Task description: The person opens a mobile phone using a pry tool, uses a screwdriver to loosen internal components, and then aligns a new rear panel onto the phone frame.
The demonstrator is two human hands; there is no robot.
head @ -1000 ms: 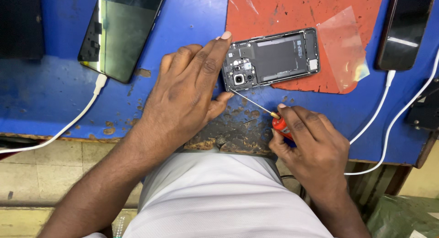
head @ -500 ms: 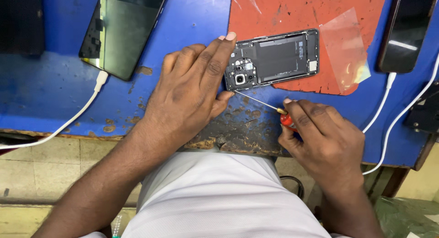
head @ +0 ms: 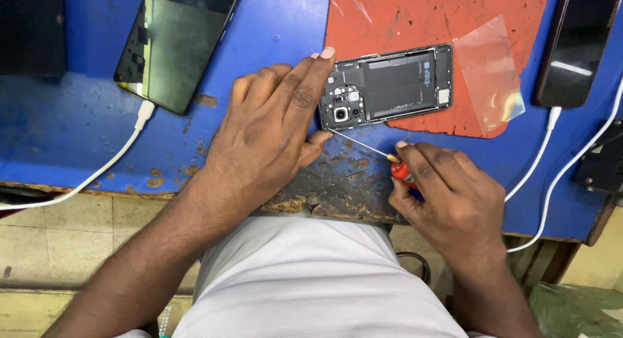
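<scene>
An opened black phone (head: 389,85), back cover off, lies on a red mat (head: 428,26) with its camera module and dark battery showing. My left hand (head: 266,137) rests at the phone's left end, forefinger along its top corner, thumb by the lower corner. My right hand (head: 448,195) grips a small screwdriver (head: 373,150) with a red handle. Its thin metal shaft slants up-left, the tip at the phone's lower left corner beside my thumb.
A clear plastic film (head: 490,75) lies right of the open phone. A dark-screened phone (head: 172,43) on a white cable sits at upper left, another phone (head: 577,46) with white cables at upper right. The blue bench (head: 78,130) has a worn, chipped front edge.
My right hand and the screwdriver have shifted slightly right and up, and the shaft now lies flatter. My left hand has kept its place on the phone.
</scene>
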